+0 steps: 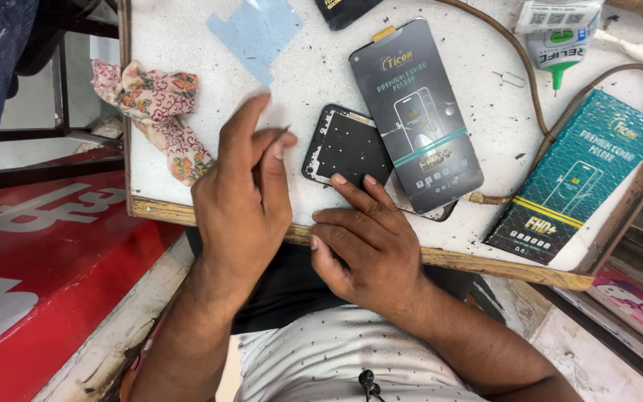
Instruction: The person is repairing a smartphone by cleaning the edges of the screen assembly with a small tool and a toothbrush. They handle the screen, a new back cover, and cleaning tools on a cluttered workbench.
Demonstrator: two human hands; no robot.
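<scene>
Pinning the black rectangular phone body flat on the speckled white worktop with two fingertips of the right hand, otherwise spread and gripping nothing, likely steadying it. Pinching a thin dark sliver, too small to identify, in the left hand, raised just beside it.

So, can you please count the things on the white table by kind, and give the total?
Opened phone body: 1
Screen package, dark grey: 1
Screen package, teal: 1
Glue tube: 1
Floral cloth: 1
Blue film sheet: 1
Total: 6
The black item at the top edge is cut off, so not counted.
</scene>
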